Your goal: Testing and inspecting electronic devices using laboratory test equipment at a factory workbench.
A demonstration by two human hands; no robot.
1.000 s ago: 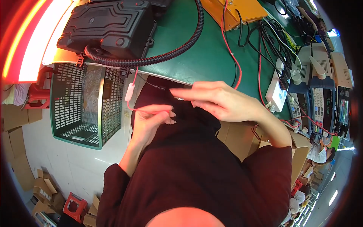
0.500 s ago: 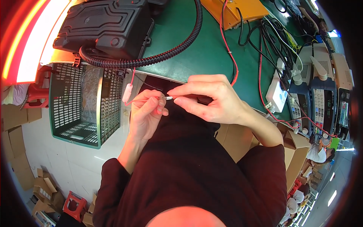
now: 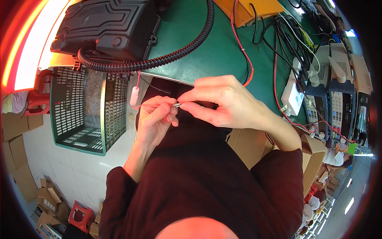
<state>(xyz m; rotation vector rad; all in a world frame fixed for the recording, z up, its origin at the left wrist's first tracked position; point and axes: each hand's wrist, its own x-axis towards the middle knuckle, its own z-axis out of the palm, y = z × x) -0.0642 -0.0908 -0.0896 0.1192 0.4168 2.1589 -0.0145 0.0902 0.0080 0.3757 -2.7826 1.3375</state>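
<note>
The wire [image 3: 138, 79] is red, the metal piece [image 3: 177, 105] silvery, the tabletop [image 3: 223, 59] green.

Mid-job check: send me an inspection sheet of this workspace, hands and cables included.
Surface: green tabletop; black case and orange box on it.
Things: pink wire with pale sleeve; small metallic piece between the fingertips.
Clutter: black cord tangle near white power strip.
Hands: left hand holds the wire; right hand pinches the metallic piece.
Cables: black corrugated tube before the case; red cable on the tabletop.
Surroundings: green crate by the tabletop; cardboard boxes and red stool on the floor.
</note>
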